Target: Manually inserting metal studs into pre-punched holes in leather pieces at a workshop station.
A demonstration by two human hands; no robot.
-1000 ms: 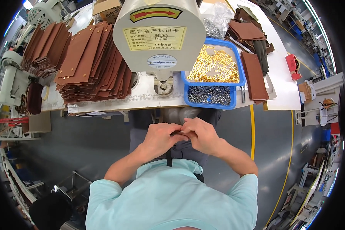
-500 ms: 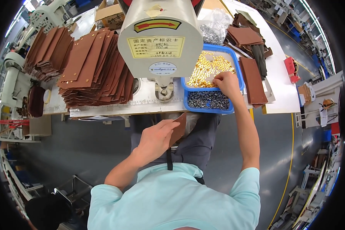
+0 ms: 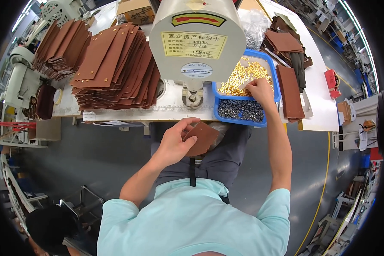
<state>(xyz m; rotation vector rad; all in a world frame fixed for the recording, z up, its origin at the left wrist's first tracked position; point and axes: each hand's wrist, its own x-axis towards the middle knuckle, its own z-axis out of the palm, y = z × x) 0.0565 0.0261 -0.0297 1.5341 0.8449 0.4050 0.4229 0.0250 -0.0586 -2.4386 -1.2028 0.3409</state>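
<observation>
My left hand (image 3: pixel 175 144) is closed on a brown leather piece (image 3: pixel 205 137), held in front of the table edge above my lap, thumb on its near face. Small holes show near the piece's edge. My right hand (image 3: pixel 262 92) reaches into a blue tray (image 3: pixel 276 81), its fingertips pinched together at the gold eyelets (image 3: pixel 237 81). Whatever is between those fingertips is too small to make out. Dark metal fasteners (image 3: pixel 239 110) fill the tray's nearer compartment. Left of the tray stands a grey press machine (image 3: pixel 200 59), its metal die (image 3: pixel 193 98) low over the tabletop.
Left of the press lies a tall fanned stack of brown leather pieces (image 3: pixel 111 72), with another stack (image 3: pixel 62 47) behind it. More leather (image 3: pixel 290 91) lies right of the tray, near a red container (image 3: pixel 332 83). A clear bag (image 3: pixel 254 27) sits behind the tray.
My left hand has turned the leather piece so its flat face shows, with the thumb now over it. My right hand stays at the gold eyelets. The whole view has shifted slightly.
</observation>
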